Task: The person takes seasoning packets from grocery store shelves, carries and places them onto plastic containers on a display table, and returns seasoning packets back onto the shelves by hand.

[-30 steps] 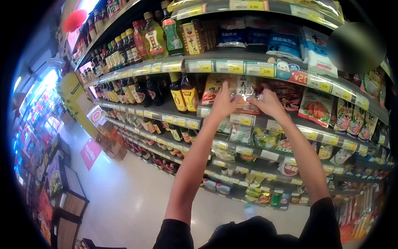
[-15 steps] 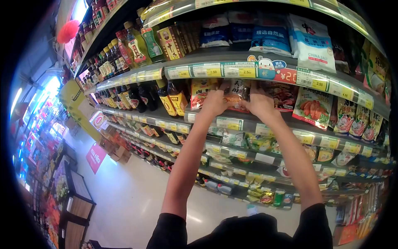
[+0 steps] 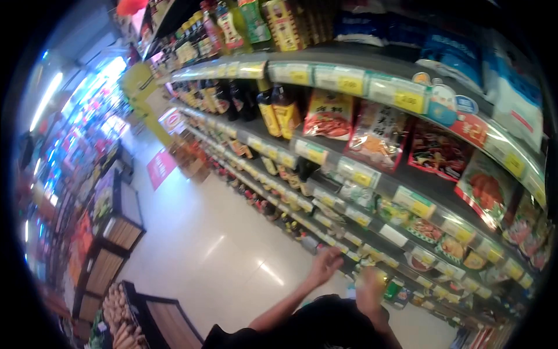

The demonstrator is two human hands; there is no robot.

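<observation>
While my left hand (image 3: 325, 267) hangs low in front of the shelves, its fingers are loosely bent, half spread, and I see them gripping nothing. My right hand (image 3: 370, 291) is just beside it, a little lower and badly blurred, so I cannot tell whether it is wide or narrow, or whether it holds anything. The two hands are apart, above the dark cloth of my top (image 3: 296, 326). Beyond my right hand, a green package (image 3: 393, 288) shows on a low shelf.

The clear packet with red edges (image 3: 378, 136) sits higher up, well apart from both my hands, leaning back on its shelf with its lower edge near the price strip (image 3: 358, 173). It stands between a red-and-yellow packet (image 3: 328, 113) and a dark red packet (image 3: 439, 152); farther right I see a packet picturing browned food (image 3: 485, 186). Left of that row are dark bottles with yellow labels (image 3: 285, 113). On the shelf above are blue bags (image 3: 450, 57) and a white-and-blue bag (image 3: 517, 96). Off to my left, across the pale floor (image 3: 215, 262), stand wood-fronted displays (image 3: 125, 218), with a pink sign (image 3: 161, 168) farther along the aisle
</observation>
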